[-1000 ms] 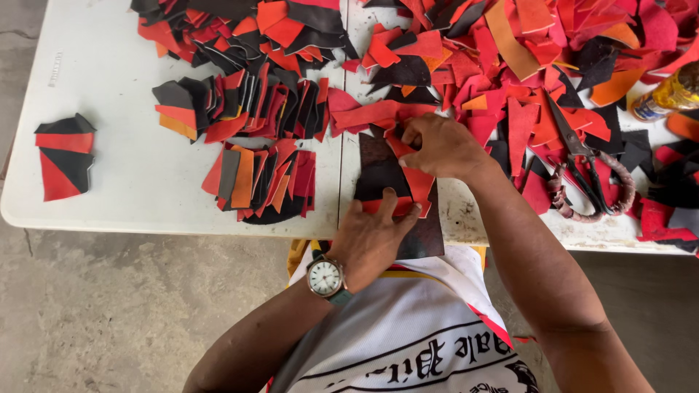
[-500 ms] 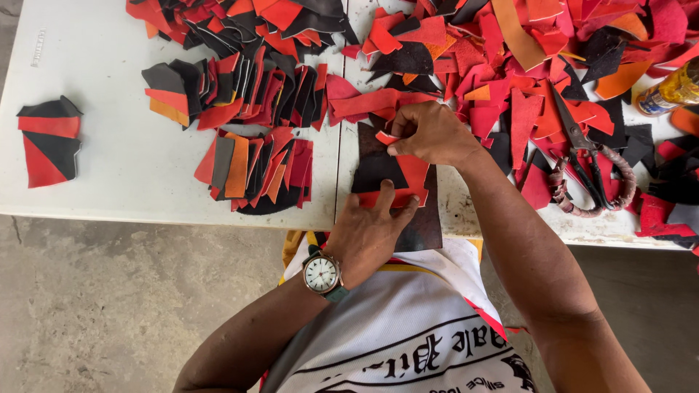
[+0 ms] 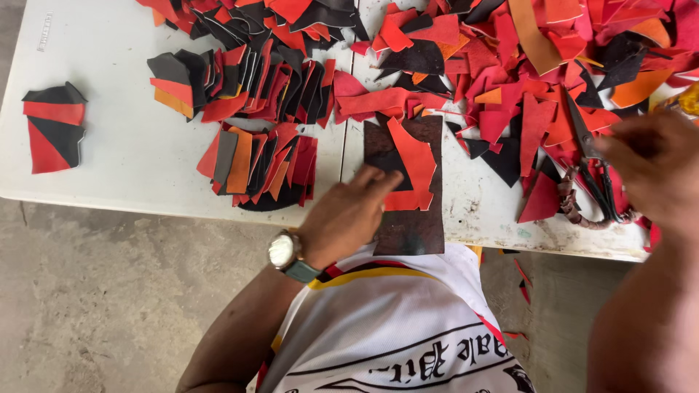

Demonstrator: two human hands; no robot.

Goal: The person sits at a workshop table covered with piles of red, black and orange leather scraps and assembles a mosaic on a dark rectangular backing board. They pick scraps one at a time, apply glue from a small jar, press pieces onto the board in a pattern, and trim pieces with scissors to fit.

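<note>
My left hand (image 3: 351, 212) lies flat on a dark brown board (image 3: 408, 227) at the near table edge, its fingertips pressing a black piece and a red leather piece (image 3: 411, 161) laid on the board. A wristwatch (image 3: 285, 252) is on that wrist. My right hand (image 3: 652, 173) is blurred at the right, fingers curled, just right of the scissors (image 3: 591, 164) with cord-wrapped handles; it holds nothing that I can see.
The white table (image 3: 124, 156) carries a big heap of red, orange and black leather scraps (image 3: 524, 73). Two fanned stacks of cut pieces (image 3: 255, 156) sit left of the board. A small black and red stack (image 3: 52, 125) lies far left. Concrete floor lies below.
My right hand has left the red piece on the board and swung right to beside the scissors. My left hand has slid up onto the pieces.
</note>
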